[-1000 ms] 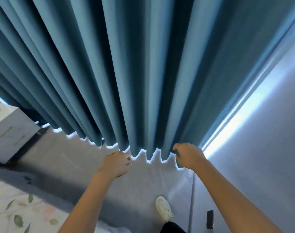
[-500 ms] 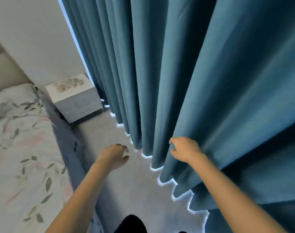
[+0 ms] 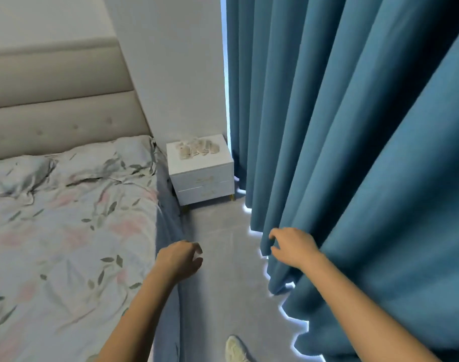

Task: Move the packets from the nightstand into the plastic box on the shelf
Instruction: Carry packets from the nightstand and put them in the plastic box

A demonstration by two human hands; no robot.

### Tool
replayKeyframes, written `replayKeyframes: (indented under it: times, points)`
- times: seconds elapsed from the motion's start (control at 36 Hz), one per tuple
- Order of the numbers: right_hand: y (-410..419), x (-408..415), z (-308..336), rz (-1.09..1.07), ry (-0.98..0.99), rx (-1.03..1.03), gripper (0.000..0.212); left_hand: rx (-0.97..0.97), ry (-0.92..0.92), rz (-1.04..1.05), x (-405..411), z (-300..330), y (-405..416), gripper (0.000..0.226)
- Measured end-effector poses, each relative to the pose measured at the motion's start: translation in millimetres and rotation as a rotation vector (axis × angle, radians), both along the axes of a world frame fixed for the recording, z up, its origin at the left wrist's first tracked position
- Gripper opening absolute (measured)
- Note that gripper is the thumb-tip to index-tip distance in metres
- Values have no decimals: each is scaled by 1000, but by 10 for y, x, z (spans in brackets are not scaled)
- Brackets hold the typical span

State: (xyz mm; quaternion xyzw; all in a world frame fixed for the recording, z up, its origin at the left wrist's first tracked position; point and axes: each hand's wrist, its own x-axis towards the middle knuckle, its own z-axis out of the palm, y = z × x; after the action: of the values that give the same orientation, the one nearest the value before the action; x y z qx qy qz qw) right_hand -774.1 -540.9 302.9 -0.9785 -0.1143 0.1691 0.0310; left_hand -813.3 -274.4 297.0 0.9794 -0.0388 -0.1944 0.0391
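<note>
The packets point(image 3: 198, 149) are heaped along the nightstand point(image 3: 202, 176) top's rear edge, well ahead of both empty, loosely curled hands; the left hand point(image 3: 180, 258) is judged slightly nearer than the right hand point(image 3: 292, 246).

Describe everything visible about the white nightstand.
The nightstand is a small white box-shaped cabinet with two stacked drawers, each with a pale gold-looking handle, on short gold-coloured legs. It stands upright on the grey floor in the corner, between the bed and the blue curtain, its back to the wall. A pile of pale packets lies on its top. Neither hand is near it.
</note>
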Motion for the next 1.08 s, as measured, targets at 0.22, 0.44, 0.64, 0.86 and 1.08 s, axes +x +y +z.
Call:
replayKeyframes:
  times: [0.22,0.44,0.64,0.86,1.08]
  points:
    - [474,1383,-17,30,27,-31,33,-12,0,62,1321,32,517,34]
    - [1135,2694,-251,98,87,-21,39,-78,56,133,2470,-244,925,34]
    - [1672,4228,-403,146,80,-10,36,-57,31,193,3771,-381,1415,33]
    - [2184,5633,-464,208,130,-7,35,-37,34,232,5117,-335,1850,33]
    - [2670,6811,-809,155,46,8,35,-59,46,299,6254,-657,2413,37]
